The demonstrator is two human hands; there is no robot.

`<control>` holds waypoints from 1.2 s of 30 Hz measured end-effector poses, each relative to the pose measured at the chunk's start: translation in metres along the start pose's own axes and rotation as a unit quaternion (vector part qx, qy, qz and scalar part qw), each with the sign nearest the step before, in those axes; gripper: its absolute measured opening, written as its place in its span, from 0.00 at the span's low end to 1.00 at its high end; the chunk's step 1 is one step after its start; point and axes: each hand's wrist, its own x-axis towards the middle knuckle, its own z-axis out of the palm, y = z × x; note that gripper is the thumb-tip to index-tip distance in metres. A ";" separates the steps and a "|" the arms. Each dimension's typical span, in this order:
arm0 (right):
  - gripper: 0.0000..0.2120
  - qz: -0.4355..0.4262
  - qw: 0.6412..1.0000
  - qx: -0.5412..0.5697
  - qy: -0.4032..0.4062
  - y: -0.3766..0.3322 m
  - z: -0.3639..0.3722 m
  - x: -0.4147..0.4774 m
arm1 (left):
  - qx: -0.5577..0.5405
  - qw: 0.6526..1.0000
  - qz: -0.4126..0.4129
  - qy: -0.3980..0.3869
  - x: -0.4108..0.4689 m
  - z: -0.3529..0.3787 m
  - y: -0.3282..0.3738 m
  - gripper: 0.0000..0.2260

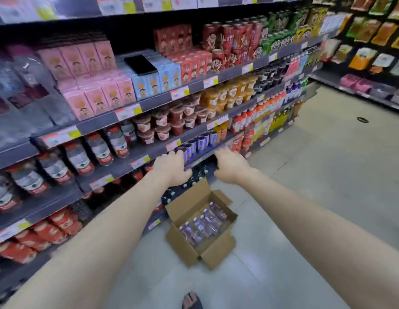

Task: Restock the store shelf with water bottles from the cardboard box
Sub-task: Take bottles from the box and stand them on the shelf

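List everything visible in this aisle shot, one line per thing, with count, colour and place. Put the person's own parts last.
cardboard box: one, brown, open on the floor below the hands.
water bottles: several, clear with purple caps, lying in the box.
purple-label bottles: a row, on the shelf at the hands.
red-label bottles: many, left on that shelf.
pink cartons: many, upper shelf.
blue cartons: several, beside the pink ones.
black flat object: one, on top of the blue cartons.
orange cups: many, middle shelf.
left hand: at the shelf edge.
right hand: at the shelf edge.
foot: one, bottom edge.
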 end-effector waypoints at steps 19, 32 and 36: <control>0.27 -0.037 0.960 -0.001 -0.278 0.072 0.158 0.282 | -0.098 0.958 -0.209 -0.172 0.198 0.156 -0.032 0.28; 0.13 -0.117 0.922 -0.043 -0.367 0.171 0.323 0.393 | -0.200 0.883 -0.341 -0.251 0.274 0.318 0.052 0.24; 0.18 -0.107 0.914 -0.051 -0.389 0.194 0.411 0.411 | -0.220 0.870 -0.340 -0.281 0.290 0.404 0.060 0.30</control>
